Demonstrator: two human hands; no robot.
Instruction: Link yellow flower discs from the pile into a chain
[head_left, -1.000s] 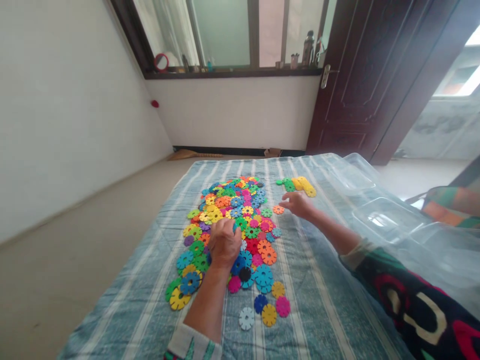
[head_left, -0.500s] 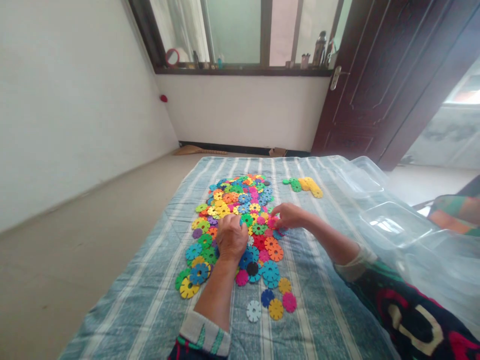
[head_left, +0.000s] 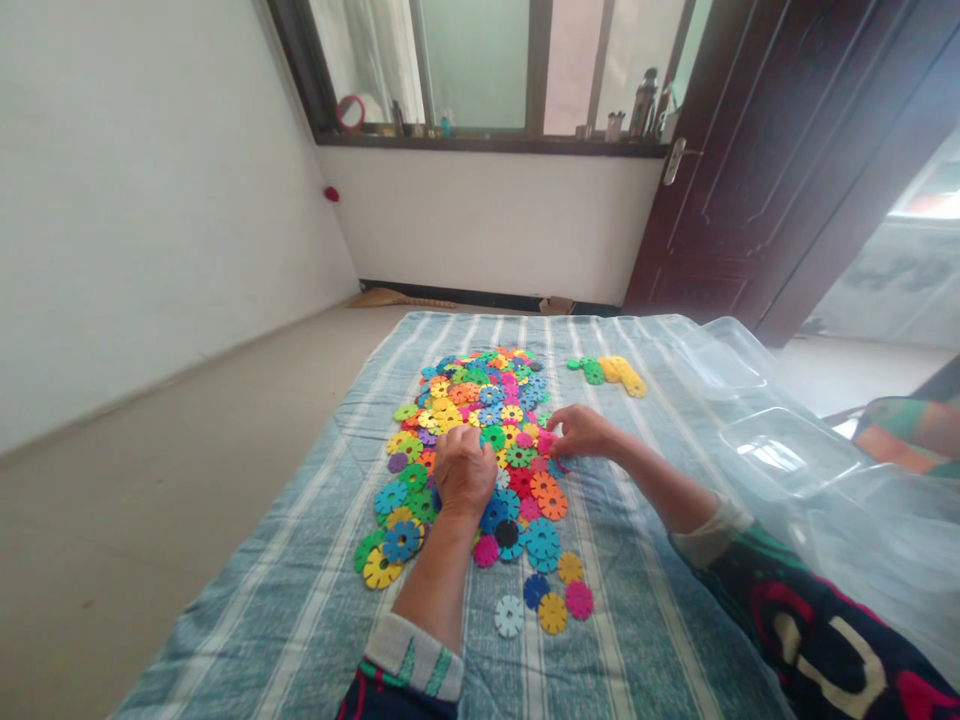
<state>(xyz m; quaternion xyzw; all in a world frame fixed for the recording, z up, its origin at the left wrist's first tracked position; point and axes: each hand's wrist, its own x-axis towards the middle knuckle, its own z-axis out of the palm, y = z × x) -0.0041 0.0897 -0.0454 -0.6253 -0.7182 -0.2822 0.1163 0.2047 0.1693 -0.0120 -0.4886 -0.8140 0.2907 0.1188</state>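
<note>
A heap of colourful notched plastic discs, the interlocking snowflake kind, is spread over the striped cloth. My left hand rests over the middle of the heap with its fingers curled. Whatever those fingers hold is hidden beneath them. At the heap's right edge, my right hand pinches a pink notched disc between thumb and fingers. Nearer to me lie several loose discs, among them a white disc and a pink disc.
A short row of green and yellow discs lies apart at the far right. Clear plastic boxes stand along the right side. Beyond the cloth are a windowsill with small items and a dark red door.
Both hands stay at nearly the same spots, the right one still at the pink disc. The whole view has shifted very slightly.
</note>
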